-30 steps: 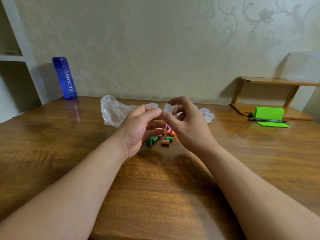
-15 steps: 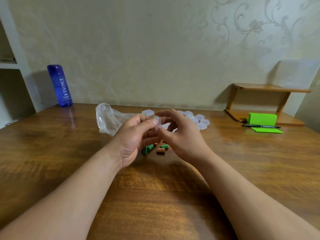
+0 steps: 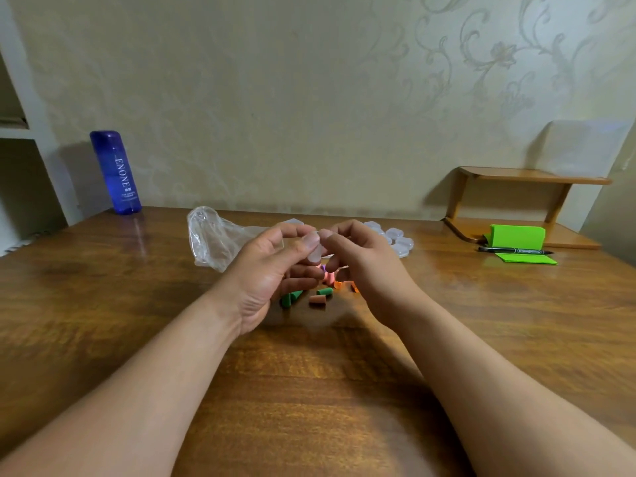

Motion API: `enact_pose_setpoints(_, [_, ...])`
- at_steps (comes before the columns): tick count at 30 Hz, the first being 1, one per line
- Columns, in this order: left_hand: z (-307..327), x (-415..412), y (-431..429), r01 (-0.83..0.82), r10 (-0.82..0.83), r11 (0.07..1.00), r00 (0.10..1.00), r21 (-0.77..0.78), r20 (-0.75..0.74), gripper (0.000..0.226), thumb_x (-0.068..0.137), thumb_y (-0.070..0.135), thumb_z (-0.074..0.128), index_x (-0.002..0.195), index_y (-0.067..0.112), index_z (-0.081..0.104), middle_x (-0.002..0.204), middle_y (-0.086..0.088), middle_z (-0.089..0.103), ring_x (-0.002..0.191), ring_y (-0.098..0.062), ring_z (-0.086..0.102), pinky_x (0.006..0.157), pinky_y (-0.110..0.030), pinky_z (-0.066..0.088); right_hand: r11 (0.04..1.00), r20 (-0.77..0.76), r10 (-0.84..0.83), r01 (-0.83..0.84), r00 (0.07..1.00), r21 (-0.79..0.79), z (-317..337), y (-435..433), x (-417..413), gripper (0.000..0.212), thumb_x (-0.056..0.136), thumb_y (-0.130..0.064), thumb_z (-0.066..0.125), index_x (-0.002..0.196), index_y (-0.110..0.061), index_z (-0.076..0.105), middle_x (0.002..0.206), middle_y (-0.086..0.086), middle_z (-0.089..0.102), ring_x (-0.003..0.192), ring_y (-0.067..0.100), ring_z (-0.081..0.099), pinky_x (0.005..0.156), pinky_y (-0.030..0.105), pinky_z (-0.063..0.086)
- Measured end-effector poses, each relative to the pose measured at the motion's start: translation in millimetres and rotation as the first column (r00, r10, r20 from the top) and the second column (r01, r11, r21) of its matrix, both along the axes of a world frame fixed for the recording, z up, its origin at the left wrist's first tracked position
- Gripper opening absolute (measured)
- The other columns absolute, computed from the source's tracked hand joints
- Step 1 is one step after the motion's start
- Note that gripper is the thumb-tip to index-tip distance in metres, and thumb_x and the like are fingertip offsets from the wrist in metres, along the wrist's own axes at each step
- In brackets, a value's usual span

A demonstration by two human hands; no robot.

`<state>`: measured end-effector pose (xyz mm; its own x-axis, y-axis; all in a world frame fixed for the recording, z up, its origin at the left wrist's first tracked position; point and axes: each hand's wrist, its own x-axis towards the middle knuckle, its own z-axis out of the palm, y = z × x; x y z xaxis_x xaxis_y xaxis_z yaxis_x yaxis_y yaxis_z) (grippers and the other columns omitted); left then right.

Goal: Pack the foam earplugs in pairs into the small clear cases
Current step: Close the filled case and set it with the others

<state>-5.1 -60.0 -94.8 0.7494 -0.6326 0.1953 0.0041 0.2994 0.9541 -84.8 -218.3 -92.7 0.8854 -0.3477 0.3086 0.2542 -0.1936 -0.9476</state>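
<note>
Both hands meet above the middle of the wooden table point(image 3: 309, 390). My left hand point(image 3: 272, 273) and my right hand point(image 3: 364, 266) together pinch one small clear case point(image 3: 317, 251) between thumbs and fingertips. Whether its lid is open I cannot tell. Under the hands lie several loose foam earplugs point(image 3: 318, 299), green, orange and pink, some hidden by my fingers. More clear cases point(image 3: 399, 241) sit in a cluster behind my right hand.
A crumpled clear plastic bag point(image 3: 215, 241) lies behind my left hand. A blue bottle point(image 3: 116, 172) stands at the back left by the wall. At the back right are a small wooden shelf point(image 3: 530, 180), green sticky notes point(image 3: 516, 237) and a black pen point(image 3: 512, 250).
The hands have drawn closer together around the case and held it at the same spot. The view tilted up a little, so hands and table sit lower in frame.
</note>
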Motion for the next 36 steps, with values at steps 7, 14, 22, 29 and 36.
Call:
enact_pose_setpoints(7, [2.2, -3.6, 2.6, 0.071, -0.072, 0.997, 0.997, 0.023, 0.002, 0.032, 0.094, 0.024, 0.073, 0.125, 0.015, 0.073, 0.100, -0.008, 0.079, 0.086, -0.023, 0.075, 0.077, -0.032, 0.065, 0.999, -0.015, 0.045, -0.044, 0.999, 0.029, 0.2, -3.9, 1.5, 0.032, 0.101, -0.034, 0.071, 0.108, -0.004, 0.065, 0.098, 0.012, 0.069, 0.081, 0.023, 0.065, 0.070, 0.037, 0.052])
enact_pose_setpoints(14, [2.6, -6.0, 4.8, 0.088, -0.090, 0.994, 0.996, 0.063, 0.031, 0.042, 0.089, 0.033, 0.074, 0.127, 0.017, 0.073, 0.098, -0.014, 0.077, 0.086, -0.025, 0.074, 0.072, -0.029, 0.063, 0.997, -0.020, 0.063, -0.062, 0.998, 0.046, 0.9, -3.4, 1.1, 0.021, 0.100, -0.030, 0.072, 0.094, -0.013, 0.062, 0.084, 0.008, 0.066, 0.074, 0.020, 0.060, 0.063, 0.030, 0.047])
enact_pose_setpoints(22, [4.1, -5.4, 6.4, 0.055, -0.060, 0.995, 0.997, 0.089, 0.050, 0.042, 0.086, 0.036, 0.076, 0.124, 0.019, 0.076, 0.094, -0.015, 0.076, 0.076, -0.024, 0.074, 0.063, -0.025, 0.059, 0.984, -0.092, 0.152, -0.142, 0.984, 0.108, 4.4, -7.6, -0.9, 0.025, 0.098, -0.036, 0.073, 0.099, -0.012, 0.063, 0.084, 0.000, 0.068, 0.075, 0.015, 0.061, 0.059, 0.027, 0.044])
enact_pose_setpoints(29, [5.7, -7.6, 7.0, 0.053, -0.062, 0.993, 0.995, 0.105, 0.081, 0.037, 0.082, 0.036, 0.077, 0.115, 0.020, 0.079, 0.095, -0.018, 0.076, 0.077, -0.024, 0.074, 0.063, -0.025, 0.059, 0.973, -0.069, 0.186, -0.174, 0.980, 0.152, 5.0, -7.7, 0.5, 0.028, 0.083, -0.031, 0.074, 0.097, -0.009, 0.065, 0.080, 0.007, 0.067, 0.067, 0.014, 0.063, 0.055, 0.024, 0.048])
enact_pose_setpoints(36, [4.4, -6.8, 6.2, -0.004, -0.010, 0.991, 0.995, 0.136, 0.102, 0.015, 0.099, 0.018, 0.071, 0.113, 0.015, 0.075, 0.090, -0.018, 0.076, 0.072, -0.024, 0.075, 0.059, -0.025, 0.059, 0.981, -0.059, 0.147, -0.138, 0.987, 0.135, 0.3, -7.3, 4.7, 0.024, 0.083, -0.029, 0.076, 0.094, -0.010, 0.065, 0.084, 0.012, 0.067, 0.072, 0.019, 0.063, 0.064, 0.032, 0.051])
